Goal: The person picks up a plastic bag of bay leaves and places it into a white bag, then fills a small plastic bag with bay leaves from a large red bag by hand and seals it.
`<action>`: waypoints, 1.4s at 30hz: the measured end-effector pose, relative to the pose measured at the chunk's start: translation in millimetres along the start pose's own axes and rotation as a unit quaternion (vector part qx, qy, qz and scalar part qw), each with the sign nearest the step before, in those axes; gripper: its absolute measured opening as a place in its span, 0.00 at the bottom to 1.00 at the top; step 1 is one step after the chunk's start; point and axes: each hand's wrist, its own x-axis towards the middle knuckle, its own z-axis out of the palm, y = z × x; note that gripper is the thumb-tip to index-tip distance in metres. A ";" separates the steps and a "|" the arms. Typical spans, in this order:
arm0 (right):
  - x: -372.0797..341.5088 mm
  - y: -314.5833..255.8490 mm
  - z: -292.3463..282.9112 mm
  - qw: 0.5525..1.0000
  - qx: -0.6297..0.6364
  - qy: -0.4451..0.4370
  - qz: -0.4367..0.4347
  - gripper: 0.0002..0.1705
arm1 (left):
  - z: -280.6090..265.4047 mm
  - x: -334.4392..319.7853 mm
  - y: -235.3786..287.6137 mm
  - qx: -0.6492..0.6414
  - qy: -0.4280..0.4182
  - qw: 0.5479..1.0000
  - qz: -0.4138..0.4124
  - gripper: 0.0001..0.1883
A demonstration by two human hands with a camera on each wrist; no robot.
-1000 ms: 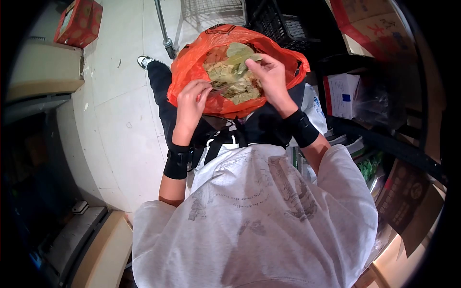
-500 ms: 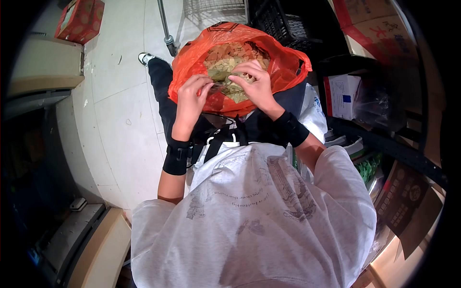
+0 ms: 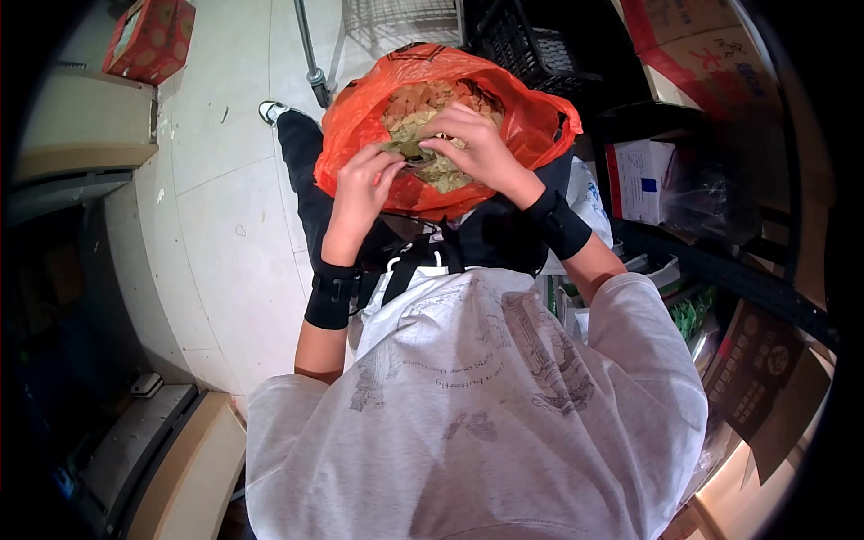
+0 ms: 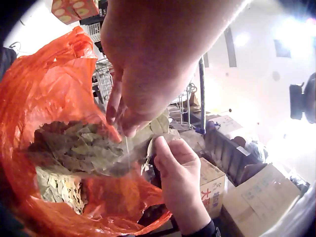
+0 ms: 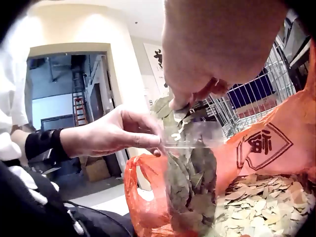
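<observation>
An orange plastic bag (image 3: pixel 346 121) lies open on the person's lap, holding loose dried bay leaves (image 5: pixel 266 205). Within its mouth hangs a clear plastic bag (image 5: pixel 190 182), well filled with greenish bay leaves. My left hand (image 3: pixel 358 189) pinches the rim of the clear bag between thumb and fingers. Close beside it, my right hand (image 3: pixel 481 148) pinches a few bay leaves (image 5: pixel 163 106) right at the clear bag's opening. In the left wrist view, these leaves stick out between both hands above the packed ones.
A black crate (image 3: pixel 531 54) and a wire basket (image 3: pixel 400 22) stand beyond the orange bag. Cardboard boxes (image 3: pixel 765 378) and a dark shelf are on the right. A red box (image 3: pixel 148 40) sits at the far left on the pale floor (image 3: pixel 220 225).
My right hand has moved left and down with its bay leaves, from over the orange bag's right side to the clear bag's opening. My left hand has kept its place at the rim.
</observation>
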 end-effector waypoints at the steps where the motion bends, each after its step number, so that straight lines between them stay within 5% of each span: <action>1: 1.3 -0.8 -0.1 1.000 -0.001 -0.012 -0.014 0.09 | 0.7 -0.4 -0.8 0.001 0.001 1.000 0.005 0.07; 25: -7.5 -2.1 -11.0 0.991 -0.066 -0.116 0.008 0.16 | -2.6 -0.8 1.5 -0.008 0.013 1.000 0.003 0.07; 34: -5.5 -3.9 -5.9 0.997 0.018 -0.069 0.031 0.14 | 1.1 -2.5 -2.9 -0.008 0.003 1.000 0.022 0.07; 42: -5.1 -7.4 1.4 0.997 -0.034 -0.068 -0.003 0.11 | 0.3 -3.0 -3.1 -0.011 0.013 1.000 0.017 0.07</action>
